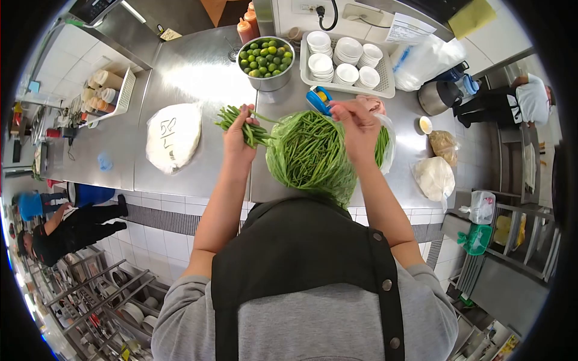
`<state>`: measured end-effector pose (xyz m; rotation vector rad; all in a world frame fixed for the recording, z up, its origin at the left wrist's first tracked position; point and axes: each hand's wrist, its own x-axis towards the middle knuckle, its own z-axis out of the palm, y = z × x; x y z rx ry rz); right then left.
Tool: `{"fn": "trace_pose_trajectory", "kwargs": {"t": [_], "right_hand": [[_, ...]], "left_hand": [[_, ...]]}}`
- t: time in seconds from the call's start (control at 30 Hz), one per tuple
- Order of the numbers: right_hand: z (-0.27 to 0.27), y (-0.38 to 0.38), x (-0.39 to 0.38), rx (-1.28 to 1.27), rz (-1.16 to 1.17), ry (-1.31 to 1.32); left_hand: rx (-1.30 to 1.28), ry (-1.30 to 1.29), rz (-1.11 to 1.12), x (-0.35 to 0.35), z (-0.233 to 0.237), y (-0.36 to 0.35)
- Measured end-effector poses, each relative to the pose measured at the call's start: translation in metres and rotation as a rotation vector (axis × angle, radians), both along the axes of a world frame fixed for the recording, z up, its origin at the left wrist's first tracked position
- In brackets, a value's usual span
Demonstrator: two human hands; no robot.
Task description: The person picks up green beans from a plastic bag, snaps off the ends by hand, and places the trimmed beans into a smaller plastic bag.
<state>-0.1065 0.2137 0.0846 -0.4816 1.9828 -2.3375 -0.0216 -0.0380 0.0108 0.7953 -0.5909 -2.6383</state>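
My left hand point(240, 135) is closed around a bunch of green beans point(230, 117), held above the steel counter. One bean sticks out of the bunch to the right. Just right of it, a clear green plastic bag point(289, 183) lies open, heaped with loose green beans point(310, 147). Over the bag's right side, my right hand point(359, 129) has thumb and fingers pinched together; what is between them is too small to make out. A blue tape dispenser point(318, 99) is right beside those fingertips. More green beans point(382, 144) show in a bag behind my right wrist.
Behind the bag stand a metal pot of limes point(265, 58) and a white crate point(385, 87) of small white bowls. A marked white bag point(173, 137) lies left. At right are a steel jug point(435, 96) and bagged food point(435, 178). Other people stand far left and right.
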Motion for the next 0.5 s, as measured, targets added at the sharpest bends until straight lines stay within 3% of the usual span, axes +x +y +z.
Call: {"fn": "trace_pose_trajectory", "kwargs": {"t": [0.1, 0.13, 0.23, 0.37, 0.5], "right_hand": [[-0.017, 0.019, -0.021, 0.422, 0.141, 0.153], [-0.031, 0.019, -0.024, 0.524, 0.285, 0.117], [-0.074, 0.017, -0.015, 0.997, 0.491, 0.361], [-0.105, -0.001, -0.009, 0.970, 0.280, 0.375], [-0.101, -0.016, -0.007, 1.074, 0.392, 0.455]], "left_hand": [[0.059, 0.055, 0.008, 0.009, 0.008, -0.008], [-0.003, -0.060, 0.044, 0.012, 0.028, 0.001], [0.004, -0.035, 0.013, 0.022, 0.018, -0.001], [0.014, -0.082, -0.105, 0.029, 0.008, 0.013], [0.094, -0.085, -0.264, 0.029, 0.010, 0.028]]}}
